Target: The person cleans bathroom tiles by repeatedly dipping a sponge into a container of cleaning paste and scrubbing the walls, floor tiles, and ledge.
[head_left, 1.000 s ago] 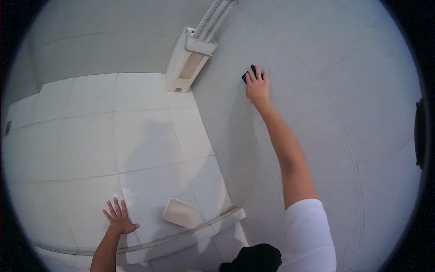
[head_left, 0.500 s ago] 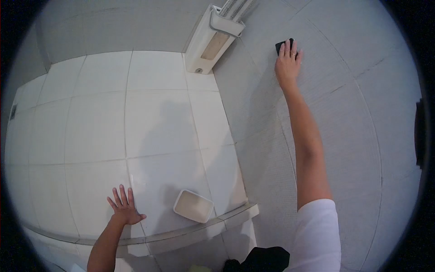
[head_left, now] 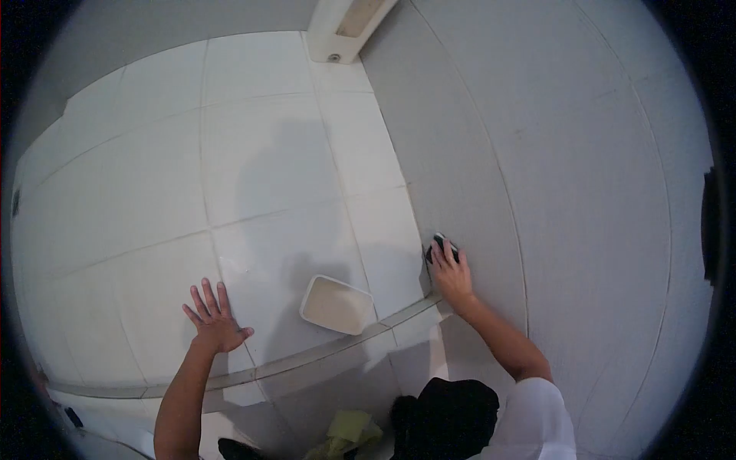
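Observation:
My left hand (head_left: 218, 328) lies flat with its fingers spread on the white tiled surface (head_left: 153, 230), holding nothing. Against the grey tiled wall (head_left: 583, 215), low down near the corner with the white tiles, my right hand (head_left: 452, 277) grips a small black object (head_left: 442, 248) with a light edge. The fingers cover part of it, so its kind is unclear. Between my hands, nearer the right one, a white rectangular tub (head_left: 336, 305) stands near the raised front edge; its contents, if any, cannot be made out.
A raised tiled ledge (head_left: 322, 356) curves along the front. At the top, a white fixture (head_left: 345, 27) stands in the corner. Below the ledge are a yellow-green cloth (head_left: 354, 433) and black clothing (head_left: 448, 418). A dark object (head_left: 711, 230) is at the right edge.
My right hand has moved down the grey wall with the black object, after shifting slightly up and right. The camera view has tilted down. My left hand remains spread on the tiles.

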